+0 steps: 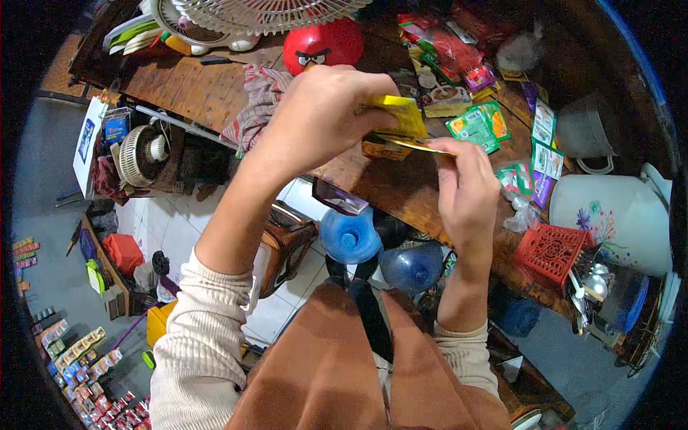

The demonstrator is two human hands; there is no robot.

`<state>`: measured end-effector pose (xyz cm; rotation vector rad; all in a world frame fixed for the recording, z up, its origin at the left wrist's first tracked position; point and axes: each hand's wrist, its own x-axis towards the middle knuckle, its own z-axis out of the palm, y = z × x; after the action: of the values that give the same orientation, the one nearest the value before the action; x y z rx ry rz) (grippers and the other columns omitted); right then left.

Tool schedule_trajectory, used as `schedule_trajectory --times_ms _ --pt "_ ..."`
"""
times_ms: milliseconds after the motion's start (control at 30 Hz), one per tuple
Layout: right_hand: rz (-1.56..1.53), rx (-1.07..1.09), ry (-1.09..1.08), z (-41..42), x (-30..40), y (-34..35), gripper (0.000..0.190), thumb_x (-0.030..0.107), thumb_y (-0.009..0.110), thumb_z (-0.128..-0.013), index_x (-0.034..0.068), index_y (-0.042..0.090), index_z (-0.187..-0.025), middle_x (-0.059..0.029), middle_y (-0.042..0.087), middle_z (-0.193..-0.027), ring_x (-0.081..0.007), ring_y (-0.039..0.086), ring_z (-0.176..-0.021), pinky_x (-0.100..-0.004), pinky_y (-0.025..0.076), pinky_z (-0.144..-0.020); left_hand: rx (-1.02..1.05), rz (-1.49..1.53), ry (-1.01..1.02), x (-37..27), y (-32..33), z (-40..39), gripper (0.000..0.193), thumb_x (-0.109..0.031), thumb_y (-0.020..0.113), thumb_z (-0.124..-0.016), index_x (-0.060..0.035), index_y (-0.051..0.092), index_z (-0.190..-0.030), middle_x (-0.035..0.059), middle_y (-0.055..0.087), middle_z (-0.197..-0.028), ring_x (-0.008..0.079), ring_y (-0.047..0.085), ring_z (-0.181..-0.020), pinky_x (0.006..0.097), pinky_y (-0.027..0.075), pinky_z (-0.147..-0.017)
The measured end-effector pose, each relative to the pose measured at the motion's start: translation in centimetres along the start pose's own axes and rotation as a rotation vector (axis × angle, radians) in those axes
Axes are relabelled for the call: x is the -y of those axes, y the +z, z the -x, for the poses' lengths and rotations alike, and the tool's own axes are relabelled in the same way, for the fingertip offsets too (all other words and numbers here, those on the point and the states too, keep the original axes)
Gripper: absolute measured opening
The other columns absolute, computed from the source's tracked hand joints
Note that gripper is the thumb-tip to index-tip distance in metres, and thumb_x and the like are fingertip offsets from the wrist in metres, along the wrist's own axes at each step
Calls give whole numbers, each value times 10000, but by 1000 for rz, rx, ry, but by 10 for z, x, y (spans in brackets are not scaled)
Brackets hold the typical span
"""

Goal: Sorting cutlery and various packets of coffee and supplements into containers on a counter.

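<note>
Above the wooden table, my left hand grips a shiny yellow sachet between thumb and fingers. My right hand pinches the end of a second flat yellow piece, seen nearly edge-on just below it. Whether the two pieces are joined is unclear. Under them on the tabletop lies an orange-brown packet, partly hidden. Green-and-orange sachets lie to the right of the yellow ones, near my right hand.
Loose sachets and a red plastic bag cover the table's back right. A floral white bucket and red basket stand at right. At the back are a striped cloth, red ball and fan. Blue containers sit below the edge.
</note>
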<state>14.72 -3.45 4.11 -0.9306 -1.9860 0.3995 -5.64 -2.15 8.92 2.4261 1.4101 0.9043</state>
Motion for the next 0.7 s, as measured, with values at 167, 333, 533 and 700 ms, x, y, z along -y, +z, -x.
schedule_trajectory --times_ms 167,333,533,700 --pt "182 119 -71 -10 13 10 152 22 509 -761 67 564 -895 -90 555 -797 -273 535 -764 -361 442 -691 94 -45 20 8 11 8 169 -99 671 -664 -39 598 -803 109 580 -688 303 575 -697 373 454 -603" --pt "376 232 -48 -19 28 17 212 72 506 -768 97 562 -971 -71 496 -792 -251 530 -776 -367 437 -671 205 -284 117 14 14 15 246 -119 586 -729 -49 548 -961 112 564 -880 294 530 -854 374 406 -757" --pt "474 243 -98 -24 33 10 204 84 510 -772 119 576 -961 -57 492 -783 -228 534 -780 -346 440 -644 90 -37 14 17 7 21 171 -85 545 -785 -57 551 -953 89 556 -862 269 510 -830 353 372 -789" --pt "332 61 -65 -21 27 31 157 76 527 -755 113 561 -903 -56 532 -771 -230 564 -708 -334 443 -624 16 -39 -15 22 15 28 133 -95 560 -799 -73 577 -929 71 589 -842 258 514 -798 359 364 -793"
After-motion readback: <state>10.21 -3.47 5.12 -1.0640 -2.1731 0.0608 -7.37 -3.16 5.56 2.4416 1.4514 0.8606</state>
